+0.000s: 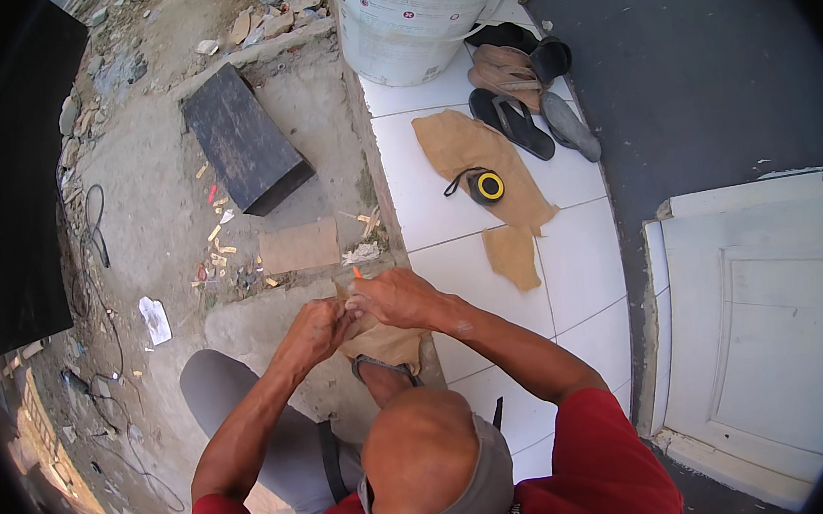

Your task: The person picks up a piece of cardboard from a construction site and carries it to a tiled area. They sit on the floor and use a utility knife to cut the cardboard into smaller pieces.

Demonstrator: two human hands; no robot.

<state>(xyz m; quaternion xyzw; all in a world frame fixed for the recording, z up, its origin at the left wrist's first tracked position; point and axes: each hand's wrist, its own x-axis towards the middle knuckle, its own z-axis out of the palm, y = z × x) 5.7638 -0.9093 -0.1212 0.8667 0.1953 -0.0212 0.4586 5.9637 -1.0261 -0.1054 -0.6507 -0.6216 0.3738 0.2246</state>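
My left hand (319, 330) is closed, its fingers pinching the upper edge of a tan sheet (384, 342). Right beside it, nearly touching, is my right hand (397, 298), also closed. An orange end (357, 273) of a small thing sticks out above its fingers; the rest is hidden. The tan sheet hangs below both hands, over my sandalled foot (383, 380). To the right, on white tiles, lies a large irregular tan piece (461, 147) with a black and yellow tape measure (489, 186) on it. A smaller tan scrap (512, 257) lies just below.
A long black block (245, 135) lies on the concrete at the left, near a flat brown rectangle (300, 246) and scattered scraps. Sandals (517, 118) and a white bucket (413, 25) stand on the tiles. A cable (100, 233) runs along the far left; a white door (764, 316) is at the right.
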